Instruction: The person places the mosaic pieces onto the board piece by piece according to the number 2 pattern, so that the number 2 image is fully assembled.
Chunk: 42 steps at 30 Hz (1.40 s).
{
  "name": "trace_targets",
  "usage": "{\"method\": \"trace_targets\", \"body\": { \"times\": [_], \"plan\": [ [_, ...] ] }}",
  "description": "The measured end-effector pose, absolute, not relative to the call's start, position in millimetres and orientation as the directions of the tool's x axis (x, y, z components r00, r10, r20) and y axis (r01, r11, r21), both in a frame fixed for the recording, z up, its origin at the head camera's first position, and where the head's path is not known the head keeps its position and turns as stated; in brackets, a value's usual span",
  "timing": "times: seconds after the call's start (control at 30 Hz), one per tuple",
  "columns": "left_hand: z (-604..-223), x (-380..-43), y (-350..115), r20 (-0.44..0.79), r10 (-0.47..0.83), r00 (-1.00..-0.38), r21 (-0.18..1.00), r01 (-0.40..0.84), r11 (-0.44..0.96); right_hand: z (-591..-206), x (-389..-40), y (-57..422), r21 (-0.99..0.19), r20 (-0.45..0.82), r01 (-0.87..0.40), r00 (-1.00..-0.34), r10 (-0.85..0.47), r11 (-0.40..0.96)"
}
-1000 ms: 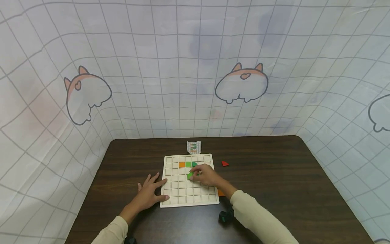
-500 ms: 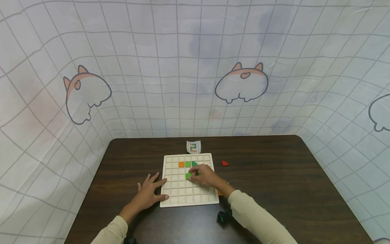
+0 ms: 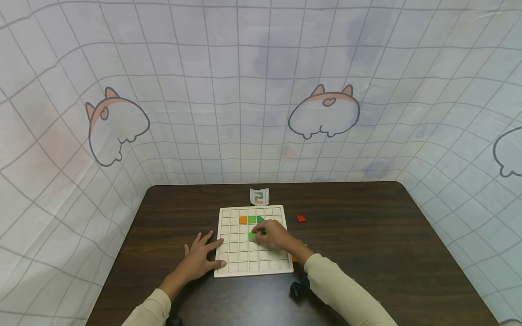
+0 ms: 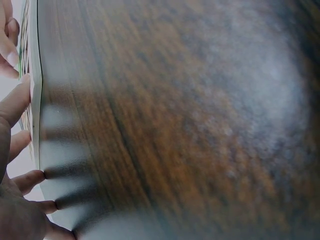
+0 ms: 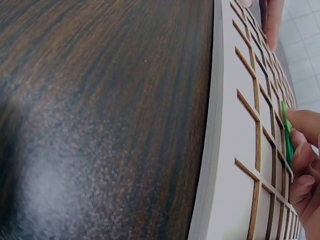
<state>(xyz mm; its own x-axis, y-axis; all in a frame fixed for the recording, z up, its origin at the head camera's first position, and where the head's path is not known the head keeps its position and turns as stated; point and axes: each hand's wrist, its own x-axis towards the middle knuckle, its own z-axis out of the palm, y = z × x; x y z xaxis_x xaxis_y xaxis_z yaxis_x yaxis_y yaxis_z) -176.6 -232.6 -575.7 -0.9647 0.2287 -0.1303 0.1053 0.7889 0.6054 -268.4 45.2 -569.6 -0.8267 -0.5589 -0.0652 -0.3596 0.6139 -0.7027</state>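
A cream gridded board (image 3: 233,268) lies on the dark wooden table. My left hand (image 3: 197,259) is spread at its left side, thumb and index finger on the border, the other fingers on the tabletop. Over the middle of the grid, my right hand (image 3: 276,235) pinches a light green square tile (image 3: 251,236) between thumb and fingers. A dark green piece (image 5: 288,146) shows right beside that tile in the right wrist view, partly hidden by the fingers. Higher on the board, an orange square tile (image 3: 243,220), a green square tile (image 3: 252,219) and a dark green rounded tile (image 3: 260,219) form a row.
Behind the board lies a small pattern card (image 3: 259,197). A red quarter-round piece (image 3: 301,218) sits to the right, and an orange piece (image 3: 294,258) peeks out under the right wrist. A black object (image 3: 298,290) is beside the right sleeve. A patterned curtain surrounds the table.
My right hand has shifted the light green tile slightly left, and it now sits straighter along the grid row. The left hand stays in place.
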Motion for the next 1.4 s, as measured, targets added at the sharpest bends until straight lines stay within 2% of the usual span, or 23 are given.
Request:
{"method": "trace_targets", "body": {
  "times": [0.67,0.87,1.13,1.4],
  "plan": [
    [-574,-177,-233,-0.128,0.231,-0.964,0.609,0.107,0.786,-566,-266,44,-0.672,-0.047,-0.393,-0.824,-0.565,0.628],
    [-574,-177,-233,-0.131,0.233,-0.964,0.611,0.107,0.784,-567,-268,55,-0.705,0.023,-0.419,-0.820,-0.572,0.573],
    [-575,-177,-232,-0.132,0.230,-0.964,0.609,0.104,0.786,-567,-279,89,-0.745,0.049,-0.360,-0.869,-0.493,0.561],
    [-574,-177,-233,-0.135,0.229,-0.964,0.608,0.102,0.788,-572,-285,127,-0.704,0.079,-0.319,-0.923,-0.377,0.635]
  ]
}}
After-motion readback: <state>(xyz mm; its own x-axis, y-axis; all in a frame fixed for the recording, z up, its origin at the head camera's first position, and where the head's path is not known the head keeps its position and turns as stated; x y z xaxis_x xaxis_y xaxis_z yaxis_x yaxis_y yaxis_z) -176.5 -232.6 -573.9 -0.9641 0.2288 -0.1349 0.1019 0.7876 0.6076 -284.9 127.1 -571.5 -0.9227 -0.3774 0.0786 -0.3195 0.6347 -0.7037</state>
